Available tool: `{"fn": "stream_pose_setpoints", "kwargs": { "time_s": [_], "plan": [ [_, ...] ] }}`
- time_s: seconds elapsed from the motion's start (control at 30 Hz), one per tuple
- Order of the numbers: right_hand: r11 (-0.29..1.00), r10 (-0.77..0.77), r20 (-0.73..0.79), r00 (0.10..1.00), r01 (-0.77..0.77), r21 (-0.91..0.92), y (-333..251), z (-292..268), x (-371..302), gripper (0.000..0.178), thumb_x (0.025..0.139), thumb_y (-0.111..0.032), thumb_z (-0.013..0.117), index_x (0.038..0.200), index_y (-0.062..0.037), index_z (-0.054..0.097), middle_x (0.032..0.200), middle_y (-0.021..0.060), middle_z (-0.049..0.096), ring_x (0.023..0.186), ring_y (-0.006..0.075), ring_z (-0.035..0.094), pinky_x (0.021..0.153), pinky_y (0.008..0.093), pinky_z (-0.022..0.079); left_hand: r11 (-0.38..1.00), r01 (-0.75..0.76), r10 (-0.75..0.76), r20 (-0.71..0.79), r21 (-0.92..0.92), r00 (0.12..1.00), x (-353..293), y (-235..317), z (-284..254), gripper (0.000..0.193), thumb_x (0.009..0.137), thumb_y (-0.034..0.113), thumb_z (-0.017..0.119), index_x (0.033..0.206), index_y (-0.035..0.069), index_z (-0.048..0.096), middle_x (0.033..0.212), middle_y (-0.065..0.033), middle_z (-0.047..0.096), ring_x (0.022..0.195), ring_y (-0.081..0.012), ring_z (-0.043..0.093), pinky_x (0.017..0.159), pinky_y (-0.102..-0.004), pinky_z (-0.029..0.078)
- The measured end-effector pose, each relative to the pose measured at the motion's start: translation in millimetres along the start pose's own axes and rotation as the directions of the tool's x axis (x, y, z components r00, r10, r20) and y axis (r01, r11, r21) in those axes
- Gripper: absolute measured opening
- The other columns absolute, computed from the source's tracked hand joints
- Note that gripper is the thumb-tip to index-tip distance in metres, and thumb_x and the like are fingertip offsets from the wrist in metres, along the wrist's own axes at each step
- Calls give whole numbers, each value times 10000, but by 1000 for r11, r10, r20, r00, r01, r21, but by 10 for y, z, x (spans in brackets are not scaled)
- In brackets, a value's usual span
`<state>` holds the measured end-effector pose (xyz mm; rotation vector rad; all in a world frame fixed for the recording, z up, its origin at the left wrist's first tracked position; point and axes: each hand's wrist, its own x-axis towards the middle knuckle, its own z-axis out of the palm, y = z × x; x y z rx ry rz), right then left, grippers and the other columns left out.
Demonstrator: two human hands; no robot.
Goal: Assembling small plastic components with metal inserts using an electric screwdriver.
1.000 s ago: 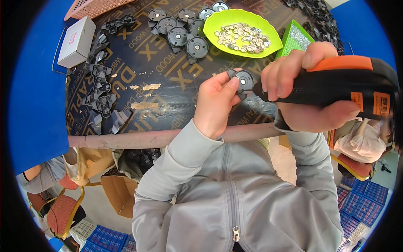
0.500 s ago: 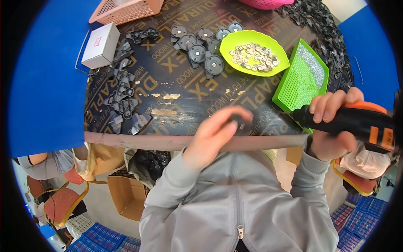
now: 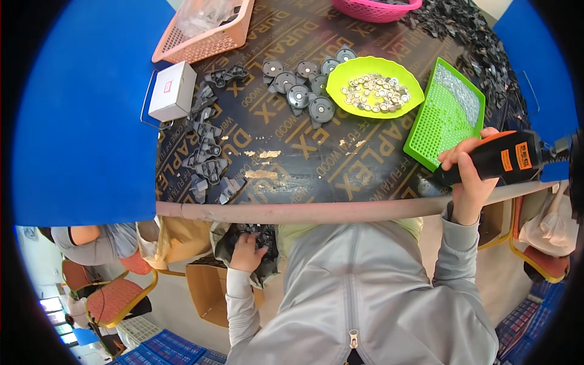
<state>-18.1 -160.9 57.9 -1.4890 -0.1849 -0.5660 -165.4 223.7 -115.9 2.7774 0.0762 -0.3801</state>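
Observation:
My right hand (image 3: pixel 471 173) is wrapped round a black and orange electric screwdriver (image 3: pixel 514 159), held over the table's right front edge. Down below the front edge, my left hand (image 3: pixel 248 252) lies over an open bag (image 3: pixel 267 277) of black plastic parts, fingers apart, with nothing visible in them. Just beyond the screwdriver is a green perforated tray (image 3: pixel 420 155) with many small silvery pieces, probably screws. A yellow-green bowl (image 3: pixel 337 103) holds small round metal pieces. Several dark grey round parts (image 3: pixel 298 96) with metal centres sit left of the bowl.
Dark angular parts (image 3: pixel 208 146) form a row at the left, beside a white box (image 3: pixel 172 91). Farther back stand a pink basket (image 3: pixel 207 45) and a bright pink basket (image 3: pixel 380 11). Black parts (image 3: pixel 493 73) are heaped at the right. A cardboard box (image 3: pixel 207 295) sits below the table.
My left hand has gone from above the table's front edge, where it held a dark round part, down left to the bag; that part is no longer visible in it. The screwdriver has shifted slightly.

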Motion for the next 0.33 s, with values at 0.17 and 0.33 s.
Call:
{"fn": "stream_pose_setpoints", "kwargs": {
  "time_s": [0.17,0.33],
  "plan": [
    [998,24,-77,997,-19,64,33,-10,-30,358,750,-4,509,1056,-4,322,617,70,439,469,148,432,483,278,391,690,-301,572,242,-658,784,319,1032,-1327,175,811,96,517,944,6,587,858,-103,587,767,-207,569,680,-280,448],
    [999,-21,-37,999,23,43,55,4,-53,317,760,-8,491,1031,11,328,612,86,455,455,150,436,466,265,396,817,-524,357,-502,-241,787,1103,1818,-1497,96,775,56,544,859,23,578,765,-148,554,701,-273,558,598,-326,436]
  ]
}}
